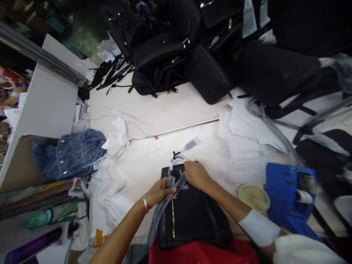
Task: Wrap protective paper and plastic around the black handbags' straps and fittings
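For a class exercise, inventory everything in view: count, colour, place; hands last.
bag: one, black, below hands
strips: unclear count, grey, left hand
piled bags: several, black, far side
straps: several, black, far left
table: one, cream, centre
sheets: several, white, right
tub: one, pale, right
device: one, blue, beside tub
denim garment: one, blue, left
rubber bands: two, yellow, table
bottles: two, green, purple, lower left
cloth: one, red, bottom
sheeting: uncounted, white, left
clutter: uncounted, mixed, upper left
left hand: one, on strips
right hand: one, bag's top

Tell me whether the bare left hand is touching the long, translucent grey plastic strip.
Touching. The head view shows the left hand closed on the plastic strip, its thumb lying across it, above the black gold-zipped bag.
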Demonstrator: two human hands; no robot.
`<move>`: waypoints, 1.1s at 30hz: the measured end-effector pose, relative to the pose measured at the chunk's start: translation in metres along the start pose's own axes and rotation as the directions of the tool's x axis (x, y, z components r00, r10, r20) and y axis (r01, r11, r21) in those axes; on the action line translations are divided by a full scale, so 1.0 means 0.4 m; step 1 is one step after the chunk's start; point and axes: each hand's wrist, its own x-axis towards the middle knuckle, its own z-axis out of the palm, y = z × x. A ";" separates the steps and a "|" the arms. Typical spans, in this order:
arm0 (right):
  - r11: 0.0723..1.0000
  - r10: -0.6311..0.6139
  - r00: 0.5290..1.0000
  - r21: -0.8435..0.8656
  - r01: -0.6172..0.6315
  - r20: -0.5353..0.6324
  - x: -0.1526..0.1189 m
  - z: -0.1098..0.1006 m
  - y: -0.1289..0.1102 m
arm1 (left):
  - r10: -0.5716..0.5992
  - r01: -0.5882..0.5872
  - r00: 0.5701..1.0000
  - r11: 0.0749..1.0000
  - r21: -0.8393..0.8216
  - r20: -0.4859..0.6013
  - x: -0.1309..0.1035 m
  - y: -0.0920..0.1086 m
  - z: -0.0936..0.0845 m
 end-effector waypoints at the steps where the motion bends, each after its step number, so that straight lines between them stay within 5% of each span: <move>1: 1.000 -0.001 1.000 -0.009 0.001 -0.016 0.004 0.005 -0.002 | 0.003 -0.003 1.000 1.000 -0.005 0.002 0.000 -0.001 0.000; 8: 0.992 -0.115 0.986 -0.065 0.108 -0.122 -0.011 0.001 -0.024 | 0.001 -0.005 0.999 0.997 -0.075 -0.048 0.001 -0.023 0.004; 15: 0.931 -0.263 0.941 0.199 0.306 -0.214 -0.029 0.029 -0.056 | 0.025 -0.035 0.997 0.990 -0.136 -0.073 0.005 -0.041 0.008; 26: 0.870 -0.193 0.976 0.441 0.219 -0.104 0.029 0.040 -0.044 | 0.090 -0.092 0.984 0.996 -0.009 -0.155 0.000 -0.022 0.006; 31: 0.904 -0.200 0.977 0.371 0.213 -0.073 0.073 0.042 -0.027 | 0.203 -0.209 0.967 0.978 -0.021 -0.156 -0.016 0.007 0.007; 33: 0.923 -0.207 0.976 0.318 0.215 -0.059 0.083 0.048 -0.027 | 0.220 -0.238 0.941 0.970 -0.042 -0.259 -0.036 0.002 0.011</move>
